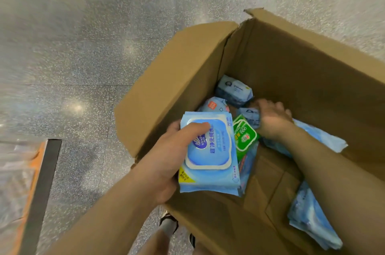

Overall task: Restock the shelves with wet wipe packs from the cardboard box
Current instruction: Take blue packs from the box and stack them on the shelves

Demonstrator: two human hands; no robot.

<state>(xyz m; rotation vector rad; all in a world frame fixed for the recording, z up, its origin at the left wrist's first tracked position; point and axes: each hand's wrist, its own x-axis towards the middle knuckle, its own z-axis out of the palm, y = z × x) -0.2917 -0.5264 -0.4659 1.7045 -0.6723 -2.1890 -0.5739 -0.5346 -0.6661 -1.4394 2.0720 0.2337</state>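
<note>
Two hands are down in the open cardboard box [187, 71], which sits on the speckled grey floor [83, 46]. Left hand [166, 161] grasps a big light-blue pack of wipes [210, 154] with a white lid flap, thumb curled over its top, at the near left of the box. Right hand [270, 121] reaches farther in, fingers curled around a small pale-blue pack [251, 117]. Between them lies a green pack [244, 136]. More blue packs [233, 90] crowd the far corner, and others [312, 221] lie along the right wall under the right forearm. An orange-edged shelf base [35, 181] stands at the near left.
</note>
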